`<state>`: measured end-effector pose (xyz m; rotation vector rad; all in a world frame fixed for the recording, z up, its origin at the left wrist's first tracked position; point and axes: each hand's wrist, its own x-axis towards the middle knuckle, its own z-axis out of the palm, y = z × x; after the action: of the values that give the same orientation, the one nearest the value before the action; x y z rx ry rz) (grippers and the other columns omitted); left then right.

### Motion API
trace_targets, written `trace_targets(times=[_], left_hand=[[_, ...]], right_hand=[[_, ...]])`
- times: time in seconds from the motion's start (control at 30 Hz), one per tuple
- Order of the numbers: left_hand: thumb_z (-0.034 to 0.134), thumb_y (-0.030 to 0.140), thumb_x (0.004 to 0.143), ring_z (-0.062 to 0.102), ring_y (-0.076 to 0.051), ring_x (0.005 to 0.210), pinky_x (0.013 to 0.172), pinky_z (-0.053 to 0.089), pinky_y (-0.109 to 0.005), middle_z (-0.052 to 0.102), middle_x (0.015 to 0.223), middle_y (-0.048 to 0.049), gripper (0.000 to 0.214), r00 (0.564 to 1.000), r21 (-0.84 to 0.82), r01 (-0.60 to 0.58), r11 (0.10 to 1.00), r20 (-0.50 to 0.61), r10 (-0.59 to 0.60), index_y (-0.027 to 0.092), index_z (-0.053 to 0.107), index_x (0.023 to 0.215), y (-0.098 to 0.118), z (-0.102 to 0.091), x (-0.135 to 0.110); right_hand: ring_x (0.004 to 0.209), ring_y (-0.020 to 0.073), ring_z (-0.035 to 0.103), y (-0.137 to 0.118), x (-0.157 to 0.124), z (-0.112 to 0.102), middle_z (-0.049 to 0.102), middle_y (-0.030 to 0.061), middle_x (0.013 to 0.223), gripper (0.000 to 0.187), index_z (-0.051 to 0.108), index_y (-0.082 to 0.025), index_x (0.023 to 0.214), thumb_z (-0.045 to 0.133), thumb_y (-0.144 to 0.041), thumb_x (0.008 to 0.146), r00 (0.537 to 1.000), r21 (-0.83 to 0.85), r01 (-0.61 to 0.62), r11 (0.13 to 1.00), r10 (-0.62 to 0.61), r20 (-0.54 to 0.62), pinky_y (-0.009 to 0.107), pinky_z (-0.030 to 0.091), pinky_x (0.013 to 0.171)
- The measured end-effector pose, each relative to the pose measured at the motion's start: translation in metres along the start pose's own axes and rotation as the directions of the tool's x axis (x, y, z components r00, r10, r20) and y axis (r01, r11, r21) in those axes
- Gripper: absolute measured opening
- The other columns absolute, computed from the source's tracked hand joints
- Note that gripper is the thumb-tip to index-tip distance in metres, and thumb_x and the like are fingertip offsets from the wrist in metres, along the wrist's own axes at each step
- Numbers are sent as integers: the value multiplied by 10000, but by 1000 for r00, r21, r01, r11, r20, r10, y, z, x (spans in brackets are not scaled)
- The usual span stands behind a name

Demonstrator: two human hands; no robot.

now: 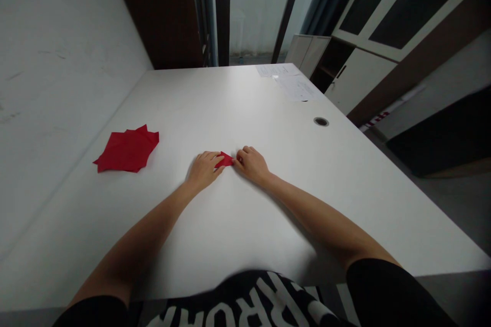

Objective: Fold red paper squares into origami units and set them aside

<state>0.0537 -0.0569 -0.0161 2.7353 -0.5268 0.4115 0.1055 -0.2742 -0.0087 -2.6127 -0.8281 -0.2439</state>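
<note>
Head view is showing the left hand (203,169) and right hand (251,163) pressing flat on a small folded red paper (224,161) mid-table (345,179); looking light, thin, easily creased; best pinched at edges; spare red sheets (128,150) are lying left.

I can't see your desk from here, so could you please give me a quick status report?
Left hand and right hand touching small folded red paper on white table; grip unclear. Red paper stack apart, to the left.

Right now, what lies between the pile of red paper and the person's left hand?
Nothing: in the head view, only bare white table separates the pile of red paper from the left hand.
</note>
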Motion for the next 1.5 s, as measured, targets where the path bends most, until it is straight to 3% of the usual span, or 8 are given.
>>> trace_targets(times=[0.23,0.37,0.5,0.8,0.97,1.1,1.3,1.5], left_hand=[[546,326,973,576,-260,1070,956,456,-431,684,1206,-95,287,999,17,-51,999,13,51,237,676,1212,1,-5,2],[484,344,1006,569,-248,1037,955,462,-419,685,1179,-103,309,999,-18,-52,998,1,52,221,678,1213,1,-6,3],[461,313,1017,574,-225,1001,932,472,-390,685,1129,-79,298,999,-36,-52,998,-10,51,246,678,1209,0,-6,3],[467,220,996,591,-222,990,917,484,-368,664,1096,-73,317,999,-20,-34,999,-17,33,257,630,1265,2,-1,3],[493,298,1001,616,-199,822,750,478,-302,632,947,-52,280,993,-23,104,994,-50,-105,274,625,1247,14,2,5],[417,271,1025,632,-193,805,722,481,-300,635,1017,-74,343,985,-42,157,987,-66,-159,241,575,1328,22,2,6],[358,251,1038,653,-195,956,833,520,-297,627,1156,-102,448,985,-139,104,985,-123,-121,209,439,1477,35,2,3],[305,224,1039,606,-218,1163,993,522,-367,576,1315,-120,493,984,-251,79,965,-133,-115,197,357,1529,47,3,2]], right_hand=[[652,144,580,-2,2,-3,698,8,766,155,649,-213,940,574,-348,941,978,344,-203,917,172,118,268,379,630],[656,132,596,3,4,-1,711,-15,770,219,629,-220,1087,560,-355,928,985,581,-168,796,117,125,260,429,668],[709,140,599,2,3,2,725,21,883,293,642,-207,1105,582,-403,895,992,670,-126,732,83,96,277,469,700],[630,123,529,-2,3,7,678,-2,823,260,639,-211,1102,585,-351,889,995,657,-91,749,99,25,263,437,638],[678,133,570,-11,2,8,683,6,870,374,569,-223,1250,571,-262,878,998,639,-18,769,55,-38,273,468,693],[704,144,607,-21,-1,5,693,15,908,534,444,-235,1379,581,-249,863,993,633,-34,773,97,-65,281,486,706],[630,154,609,-29,-3,1,712,6,852,508,457,-239,1356,569,-261,861,985,526,-140,839,172,-11,272,442,630],[674,175,624,-32,-5,-2,733,13,879,455,509,-229,1335,549,-290,886,984,376,-138,916,171,-57,272,421,654]])
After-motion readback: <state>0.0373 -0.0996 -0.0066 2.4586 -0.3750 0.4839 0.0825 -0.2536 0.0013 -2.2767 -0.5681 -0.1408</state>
